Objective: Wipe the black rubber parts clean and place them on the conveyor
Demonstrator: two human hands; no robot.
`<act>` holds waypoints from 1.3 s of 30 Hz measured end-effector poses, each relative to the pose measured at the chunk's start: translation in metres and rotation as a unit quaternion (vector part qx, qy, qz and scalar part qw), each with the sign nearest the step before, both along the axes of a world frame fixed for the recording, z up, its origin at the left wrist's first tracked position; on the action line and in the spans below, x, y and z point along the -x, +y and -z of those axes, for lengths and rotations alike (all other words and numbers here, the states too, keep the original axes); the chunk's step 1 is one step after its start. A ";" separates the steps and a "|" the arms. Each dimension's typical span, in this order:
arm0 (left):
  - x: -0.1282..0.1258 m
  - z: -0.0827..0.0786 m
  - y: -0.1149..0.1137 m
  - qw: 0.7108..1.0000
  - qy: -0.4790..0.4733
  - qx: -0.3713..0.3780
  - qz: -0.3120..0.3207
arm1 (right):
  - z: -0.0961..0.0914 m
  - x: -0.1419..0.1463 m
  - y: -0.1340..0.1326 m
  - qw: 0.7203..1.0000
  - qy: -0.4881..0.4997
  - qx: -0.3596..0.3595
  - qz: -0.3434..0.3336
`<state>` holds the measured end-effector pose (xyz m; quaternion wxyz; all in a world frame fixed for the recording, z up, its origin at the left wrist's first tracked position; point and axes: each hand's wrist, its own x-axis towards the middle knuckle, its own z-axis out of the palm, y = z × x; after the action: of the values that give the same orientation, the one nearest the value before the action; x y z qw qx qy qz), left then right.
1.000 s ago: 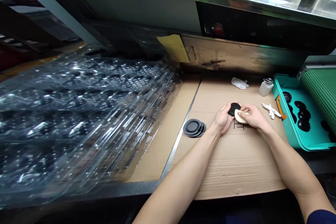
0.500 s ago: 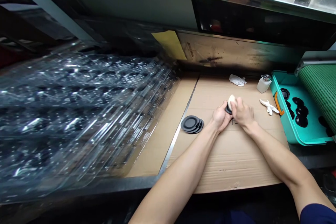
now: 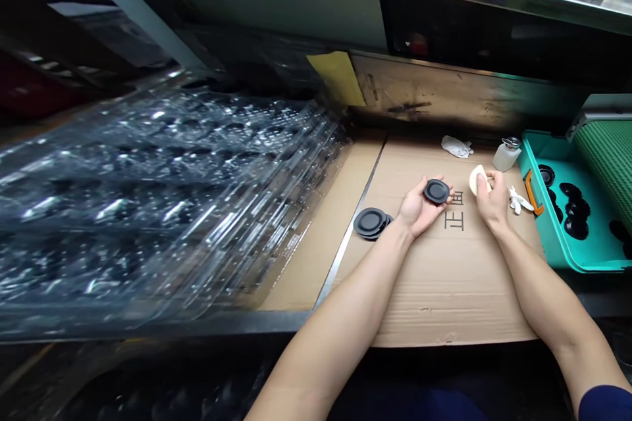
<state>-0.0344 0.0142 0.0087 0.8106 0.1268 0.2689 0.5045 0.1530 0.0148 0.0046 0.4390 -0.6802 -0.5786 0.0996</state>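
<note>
Over the cardboard sheet (image 3: 419,306), towards its far half, two bare hands are held apart, each with one item. The left hand (image 3: 417,214) lies palm up and spread, with a black disc (image 3: 437,191) resting across its fingers, raised face upward. The right hand (image 3: 494,200), above the sheet's right part, pinches a rounded cream pad (image 3: 478,179) between thumb and fingers; pad and disc are well apart. Material of the pad cannot be determined.

At the sheet's left edge sits an overlapping pile of black discs (image 3: 371,222), partly hidden by the left forearm; count not established. Dark printed characters (image 3: 454,220) mark the sheet between the hands. Near the sheet's far edge lies a crumpled white item (image 3: 456,147). At its far right corner stands an upright, pale bottle (image 3: 506,156) with a metallic top. Near its right edge, partly behind the right hand, is a small white item (image 3: 521,201).

Just beyond the sheet's right edge is a teal bin (image 3: 600,247) with an orange handle (image 3: 533,192), containing black parts (image 3: 577,228). Left of the sheet, clear plastic trays (image 3: 197,191) are heaped, blurred in view.
</note>
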 end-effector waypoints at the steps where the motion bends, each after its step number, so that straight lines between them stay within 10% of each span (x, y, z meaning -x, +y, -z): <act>1: -0.001 -0.001 0.000 1.000 -0.003 0.004 0.001 | -0.001 0.007 -0.004 1.000 0.012 -0.002 -0.019; 17: -0.022 0.013 -0.006 0.999 0.019 -0.027 -0.002 | -0.011 0.061 -0.033 0.980 -0.092 0.145 -0.100; 25: -0.006 -0.001 -0.003 0.996 0.067 -0.037 -0.039 | -0.008 0.013 -0.007 0.990 -0.083 0.111 -0.006; 34: 0.010 -0.008 -0.003 0.997 -0.023 0.053 0.044 | -0.020 -0.042 -0.003 0.932 -0.334 0.127 0.069; 39: 0.009 -0.004 -0.002 0.997 -0.001 0.048 0.061 | -0.026 -0.045 0.003 0.943 -0.280 0.169 -0.050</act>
<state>-0.0434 0.0125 0.0130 0.8455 0.1035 0.2835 0.4404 0.1984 0.0179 0.0301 0.1317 -0.7152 -0.6860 0.0232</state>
